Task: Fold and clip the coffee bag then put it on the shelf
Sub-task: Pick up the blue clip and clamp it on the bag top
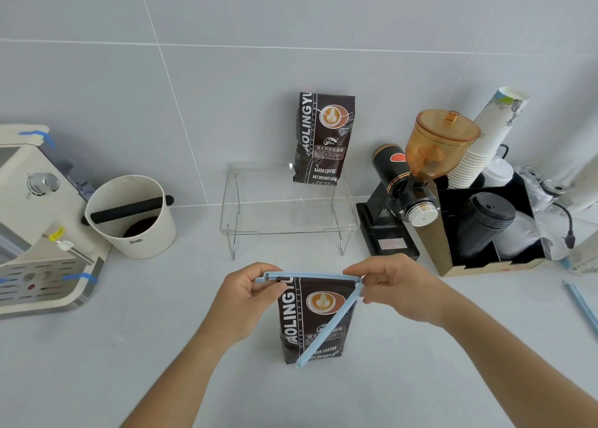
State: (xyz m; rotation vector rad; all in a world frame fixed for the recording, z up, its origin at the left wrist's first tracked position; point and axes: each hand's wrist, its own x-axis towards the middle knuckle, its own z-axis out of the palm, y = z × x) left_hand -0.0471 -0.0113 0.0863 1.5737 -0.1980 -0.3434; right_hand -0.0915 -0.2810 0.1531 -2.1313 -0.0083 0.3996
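Coffee bag [315,321] stands upright on the table [145,346] just in front of the person, its folded top edge running left to right between the two hands, with the clear shelf [288,214] straight behind it. One bar of the blue clip [310,276] lies along that fold while the other hangs open, slanting down-left across the bag's front from the hinge at the right hand [393,287], whose grip pinches that end; the left hand [249,293] pinches the free end, so it looks nearer to the latch. Whether the back bar truly sits behind the fold is hidden, as is the fold's depth.
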